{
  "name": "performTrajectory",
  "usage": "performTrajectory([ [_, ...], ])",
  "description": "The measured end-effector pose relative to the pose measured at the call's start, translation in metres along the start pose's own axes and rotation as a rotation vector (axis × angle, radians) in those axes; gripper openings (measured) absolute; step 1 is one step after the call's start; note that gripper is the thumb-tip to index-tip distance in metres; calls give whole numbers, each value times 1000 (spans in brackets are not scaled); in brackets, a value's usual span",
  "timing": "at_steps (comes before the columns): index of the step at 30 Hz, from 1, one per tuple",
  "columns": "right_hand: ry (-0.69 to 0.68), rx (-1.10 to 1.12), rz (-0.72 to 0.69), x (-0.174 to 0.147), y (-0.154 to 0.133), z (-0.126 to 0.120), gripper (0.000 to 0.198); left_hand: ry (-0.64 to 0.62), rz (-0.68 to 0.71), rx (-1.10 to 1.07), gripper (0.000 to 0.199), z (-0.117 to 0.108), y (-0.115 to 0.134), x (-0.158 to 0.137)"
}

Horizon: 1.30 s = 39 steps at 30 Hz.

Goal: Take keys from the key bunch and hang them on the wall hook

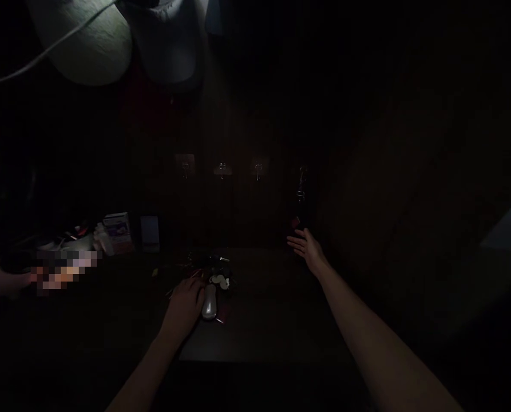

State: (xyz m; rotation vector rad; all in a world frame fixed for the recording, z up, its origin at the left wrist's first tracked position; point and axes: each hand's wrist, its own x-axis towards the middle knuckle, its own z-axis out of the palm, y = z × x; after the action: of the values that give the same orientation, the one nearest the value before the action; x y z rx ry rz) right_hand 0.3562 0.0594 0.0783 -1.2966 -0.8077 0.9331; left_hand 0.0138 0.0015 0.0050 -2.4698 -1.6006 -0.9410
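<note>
Left hand point(186, 306) flat, fingers spread, touching pale oblong object point(209, 302) at its 3 o'clock. Right hand point(309, 249) open, empty, near dark bottle point(300, 197) at 12 o'clock. Boxes point(118, 232) at 10 o'clock of left hand.

- Two bare forearms, entering from the lower edge of the frame, dimly lit.
- Left hand point(185, 306), lower centre: no glove, no ring or watch discernible in the gloom.
- Right hand point(307, 249), right of centre: likewise ungloved, wrist uncovered.
- No sleeves visible anywhere along either arm, up to the bottom edge.
</note>
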Motion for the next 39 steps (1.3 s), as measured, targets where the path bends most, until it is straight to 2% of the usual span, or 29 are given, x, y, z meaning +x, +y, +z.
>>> performTrajectory([
  [7, -37, 19, 34, -22, 34, -1, 38, 5, 23, 21, 23, -1, -1, 0],
  [13, -110, -56, -2, -38, 61, 13, 35, 1, 10, 4, 22, -2, 1, -1],
  [19, -155, -93, -91, -53, 70, 34, 31, 11, 5, 4, 22, -3, 1, -2],
  [23, -246, -163, -134, -65, 71, 48, 29, -9, 1, 26, 21, -2, 1, -2],
  [28, -390, -391, -227, -84, 70, 65, 23, -14, -4, 31, 21, -1, -1, -1],
  [33, -523, -626, -439, -95, 76, 77, 27, -17, -8, 32, 21, -1, -1, -1],
  [36, -527, -800, -529, -97, 81, 79, 27, -18, -7, 29, 20, -1, -1, -2],
  [39, -492, -982, -558, -101, 82, 77, 28, -14, -8, 25, 19, 0, -2, -1],
])
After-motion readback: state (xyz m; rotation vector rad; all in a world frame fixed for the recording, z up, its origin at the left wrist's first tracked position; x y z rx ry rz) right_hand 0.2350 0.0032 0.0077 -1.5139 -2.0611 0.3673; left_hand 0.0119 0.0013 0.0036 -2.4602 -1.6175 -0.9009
